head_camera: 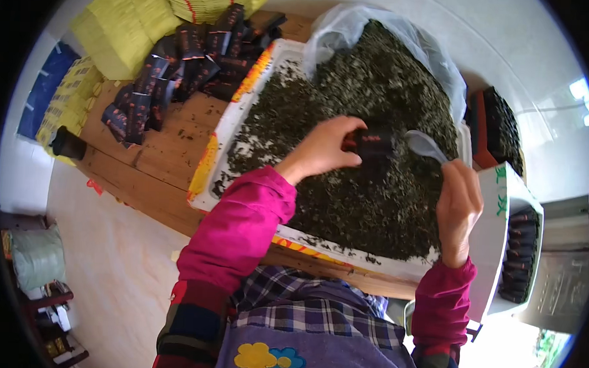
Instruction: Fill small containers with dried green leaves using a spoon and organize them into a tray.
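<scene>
A broad, shallow white tray point(205, 171) with a red and yellow rim holds a heap of dark dried leaves point(376, 80), likely tea. Over its middle, my left hand point(327, 146) grips a small dark pouch point(374, 140) with reddish writing; whether the pouch holds anything is hidden. My right hand point(459, 204), near the tray's right side, holds a pale plastic spoon point(425, 145) by its handle. The spoon's bowl points towards the pouch, a short way from it. A clear plastic bag point(334, 29) lies around the back of the heap.
Many dark pouches point(182, 58) lie piled on the wooden table point(179, 126) at the left, below stacked yellow packets point(120, 27). A black cup point(69, 144) stands at the table's left end. At the right, a white box point(487, 239) holds a row of dark pouches point(519, 260).
</scene>
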Available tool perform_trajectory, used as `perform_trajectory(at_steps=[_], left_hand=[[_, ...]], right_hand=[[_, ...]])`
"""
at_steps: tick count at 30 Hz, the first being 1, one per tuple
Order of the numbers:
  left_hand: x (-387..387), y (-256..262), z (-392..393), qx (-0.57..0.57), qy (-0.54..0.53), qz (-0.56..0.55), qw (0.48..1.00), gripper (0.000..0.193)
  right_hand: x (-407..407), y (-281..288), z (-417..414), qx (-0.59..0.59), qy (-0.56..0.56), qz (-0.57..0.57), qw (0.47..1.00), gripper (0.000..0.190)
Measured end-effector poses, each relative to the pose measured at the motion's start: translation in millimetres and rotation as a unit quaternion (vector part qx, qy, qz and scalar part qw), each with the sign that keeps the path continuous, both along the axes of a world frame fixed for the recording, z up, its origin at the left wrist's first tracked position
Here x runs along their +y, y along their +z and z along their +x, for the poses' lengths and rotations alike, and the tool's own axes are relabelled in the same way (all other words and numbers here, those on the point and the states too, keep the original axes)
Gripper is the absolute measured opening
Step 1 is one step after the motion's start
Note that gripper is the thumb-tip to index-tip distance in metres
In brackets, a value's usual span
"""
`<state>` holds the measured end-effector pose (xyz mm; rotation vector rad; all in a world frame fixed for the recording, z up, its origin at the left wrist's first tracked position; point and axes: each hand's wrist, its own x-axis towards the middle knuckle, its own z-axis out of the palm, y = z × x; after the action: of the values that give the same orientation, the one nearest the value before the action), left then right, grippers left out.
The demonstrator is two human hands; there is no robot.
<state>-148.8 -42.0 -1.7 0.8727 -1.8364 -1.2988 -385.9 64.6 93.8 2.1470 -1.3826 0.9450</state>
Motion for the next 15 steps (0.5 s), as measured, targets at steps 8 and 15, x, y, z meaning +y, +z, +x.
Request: perform_trajectory(at_steps=[8,15], left_hand=[[-14,0,11,-0.235,0.133,-0.217,0.938,0.054],[-17,-3,-23,-0.319,0.109,-0.206,0.919,0.057]], right_hand=[[1,-55,-57,-0.023,-0.083,0.154,0.984,0.012],[-34,-93,-39,-0.228,-0.057,0.181,0.955,0.007]])
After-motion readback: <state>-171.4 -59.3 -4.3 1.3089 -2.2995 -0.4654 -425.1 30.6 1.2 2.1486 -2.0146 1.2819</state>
